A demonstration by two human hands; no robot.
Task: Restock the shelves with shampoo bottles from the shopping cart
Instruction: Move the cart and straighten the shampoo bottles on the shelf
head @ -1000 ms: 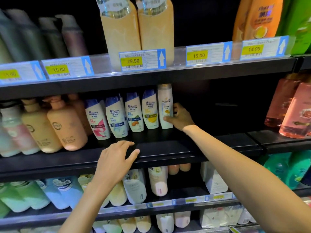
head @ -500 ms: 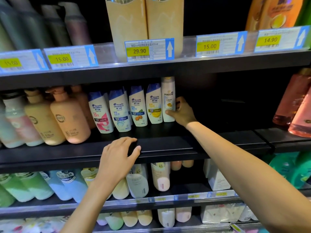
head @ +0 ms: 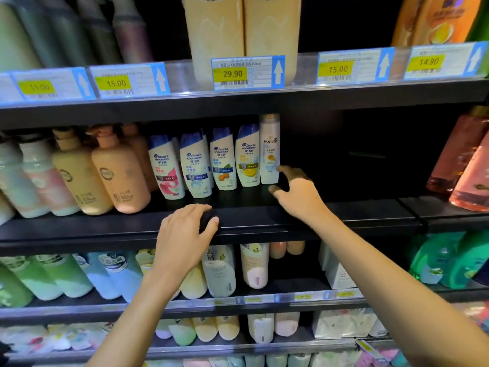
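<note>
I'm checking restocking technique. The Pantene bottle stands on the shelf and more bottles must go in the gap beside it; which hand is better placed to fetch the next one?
The right hand: it is open and empty beside the Pantene bottle, while the left hand rests on the shelf edge, seemingly as support.

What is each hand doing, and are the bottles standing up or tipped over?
Left hand: empty, resting on the shelf edge.
Right hand: open, empty, one fingertip at the Pantene bottle.
Pantene bottle: upright, at the right end of its row.
Four Head & Shoulders bottles: upright, side by side.
Peach pump bottle: standing on the shelf.
</note>
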